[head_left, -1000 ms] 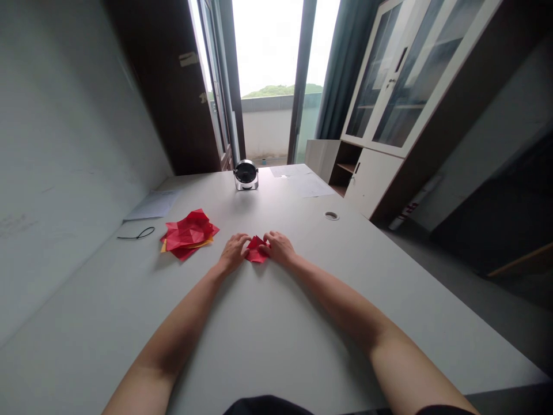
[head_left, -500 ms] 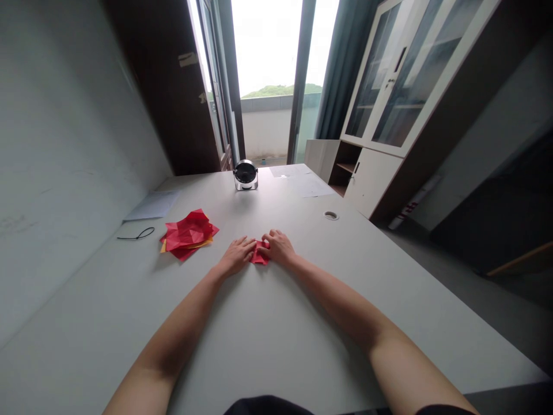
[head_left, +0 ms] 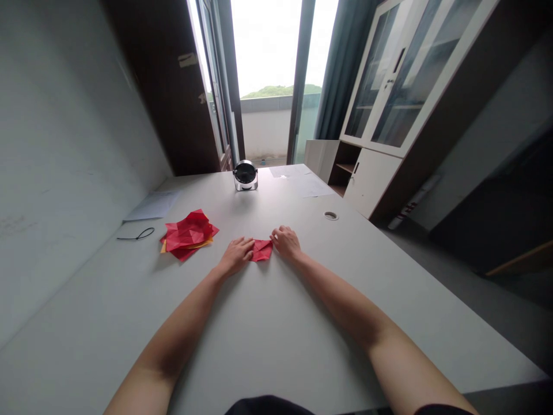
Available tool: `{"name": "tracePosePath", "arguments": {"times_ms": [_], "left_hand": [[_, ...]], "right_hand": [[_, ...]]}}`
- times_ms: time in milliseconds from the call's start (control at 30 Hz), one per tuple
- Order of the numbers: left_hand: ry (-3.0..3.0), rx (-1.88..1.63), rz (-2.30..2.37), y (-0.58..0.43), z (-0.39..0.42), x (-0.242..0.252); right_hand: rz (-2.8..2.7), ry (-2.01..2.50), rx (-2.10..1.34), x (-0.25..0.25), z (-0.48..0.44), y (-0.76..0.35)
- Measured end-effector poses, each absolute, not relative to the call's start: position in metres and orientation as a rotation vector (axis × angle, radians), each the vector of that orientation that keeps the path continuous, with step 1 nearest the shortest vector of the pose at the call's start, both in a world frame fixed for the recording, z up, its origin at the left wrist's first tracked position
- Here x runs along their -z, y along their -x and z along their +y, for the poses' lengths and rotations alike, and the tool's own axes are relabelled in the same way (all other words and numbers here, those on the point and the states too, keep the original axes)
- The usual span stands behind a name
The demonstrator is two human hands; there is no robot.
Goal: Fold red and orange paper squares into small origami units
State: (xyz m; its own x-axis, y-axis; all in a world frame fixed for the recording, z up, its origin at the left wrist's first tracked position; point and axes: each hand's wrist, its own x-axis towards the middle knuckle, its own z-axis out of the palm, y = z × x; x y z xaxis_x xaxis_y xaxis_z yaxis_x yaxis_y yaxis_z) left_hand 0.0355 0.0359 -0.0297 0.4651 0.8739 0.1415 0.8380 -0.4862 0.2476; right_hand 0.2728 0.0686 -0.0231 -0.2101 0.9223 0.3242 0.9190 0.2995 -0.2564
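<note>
A small folded piece of red paper (head_left: 261, 251) lies on the white table, with a slanting crease or flap across its top. My left hand (head_left: 236, 255) rests over its left edge, fingers stretched out and pressing it to the tabletop. At the upper right corner of the paper, my right hand (head_left: 286, 241) has thumb and forefinger pinched together on the edge, the other fingers curled. To the left of my left hand sits a loose pile of creased red and yellow paper sheets (head_left: 190, 230).
A black cable tie (head_left: 137, 235) and white papers (head_left: 152, 206) lie at the table's left side. A round silver and black device (head_left: 246, 174) stands at the back. A tape roll (head_left: 330, 215) lies near the right edge. More sheets (head_left: 313, 185) are at the far right corner.
My right hand has moved right, from on top of the red paper to its upper right corner, uncovering more of it. My left hand has stayed almost in place.
</note>
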Motion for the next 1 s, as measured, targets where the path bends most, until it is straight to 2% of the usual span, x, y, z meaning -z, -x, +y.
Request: {"name": "tracePosePath", "arguments": {"times_ms": [200,867,1000], "left_hand": [[-2.589,-0.443,1.48,-0.036,0.036,0.029],[-2.388,-0.439,1.089,-0.001,0.046,0.023],[-2.359,-0.515,1.053,-0.001,0.043,0.021]], "right_hand": [[-2.272,1.487,-0.037,0.024,0.059,-0.258],[-2.201,1.641,-0.074,0.018,0.056,-0.26],[-2.114,1.62,-0.218,0.02,0.059,-0.259]]}}
